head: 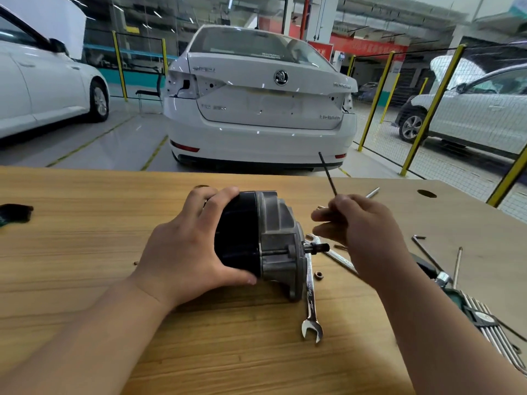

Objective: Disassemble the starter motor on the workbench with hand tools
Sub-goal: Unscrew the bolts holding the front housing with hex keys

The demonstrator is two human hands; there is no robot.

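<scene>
Two bare hands engaged, forearms entering from the near corners.

Reaches in from the lower left with a bare forearm, wrist straight, and clasps the left hand around the dark end of the starter motor: fingers spread and curled over the top, thumb pressed along the near side. Comes in from the lower right with the other forearm, wrist slightly bent, back of the right hand toward the camera. Pinches a thin dark rod between thumb and curled fingers, with the rod slanting up and away to the left.
</scene>
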